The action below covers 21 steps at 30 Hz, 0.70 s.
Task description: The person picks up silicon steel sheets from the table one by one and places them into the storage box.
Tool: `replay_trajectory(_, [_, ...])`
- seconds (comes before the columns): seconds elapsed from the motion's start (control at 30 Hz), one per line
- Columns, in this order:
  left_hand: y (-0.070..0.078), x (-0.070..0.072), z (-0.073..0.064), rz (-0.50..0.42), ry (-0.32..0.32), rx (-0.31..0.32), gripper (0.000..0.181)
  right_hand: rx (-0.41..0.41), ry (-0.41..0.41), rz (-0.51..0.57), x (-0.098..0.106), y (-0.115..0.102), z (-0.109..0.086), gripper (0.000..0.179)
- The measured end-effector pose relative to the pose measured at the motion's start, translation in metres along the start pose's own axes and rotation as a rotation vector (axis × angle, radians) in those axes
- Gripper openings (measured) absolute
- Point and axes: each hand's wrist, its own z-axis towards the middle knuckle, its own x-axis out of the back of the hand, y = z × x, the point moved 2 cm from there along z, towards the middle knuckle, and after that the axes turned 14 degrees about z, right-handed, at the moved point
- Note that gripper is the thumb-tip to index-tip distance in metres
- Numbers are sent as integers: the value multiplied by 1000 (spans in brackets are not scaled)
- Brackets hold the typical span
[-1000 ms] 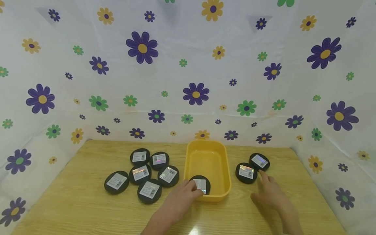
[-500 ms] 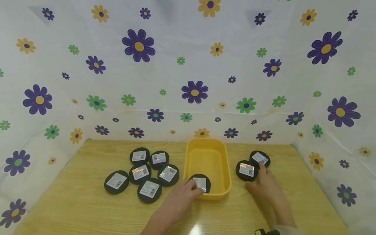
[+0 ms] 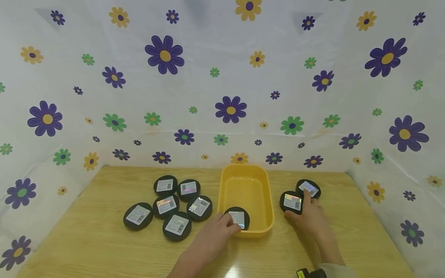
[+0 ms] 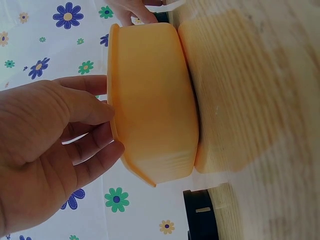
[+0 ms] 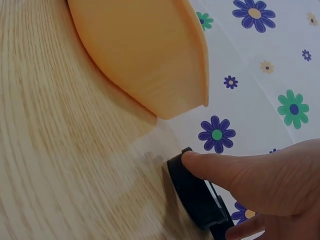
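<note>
Flat round black cases with white barcode labels lie about a yellow tray (image 3: 255, 193). My left hand (image 3: 213, 235) grips the tray's near left corner, the thumb at the rim in the left wrist view and the other fingers curled around it. Right beside those fingers, one black case (image 3: 240, 218) lies inside the tray. To the right of the tray, my right hand (image 3: 313, 218) spans the nearer black case (image 3: 292, 200), thumb at its near edge and index finger at its far right. That finger overlaps the farther black case (image 3: 309, 188) in the head view.
Left of the tray several more black cases (image 3: 177, 226) lie label up on the wooden table (image 3: 90, 235), some touching. A white flowered cloth (image 3: 198, 88) encloses the back and sides. A black wrist device (image 3: 309, 273) shows by the right sleeve.
My right hand has moved forward and left, from beside the two right-hand cases onto the nearer one. The left hand has kept its place at the tray corner.
</note>
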Motion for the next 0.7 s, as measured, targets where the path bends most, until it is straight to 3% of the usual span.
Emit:
replay_trajectory(0.4, [-1, -3, -1, 25, 56, -11, 22, 27, 36, -24, -7, -3, 4, 106])
replay_trajectory(0.7, [-1, -1, -1, 29, 41, -16, 23, 30, 62, -53, -12, -11, 3, 105])
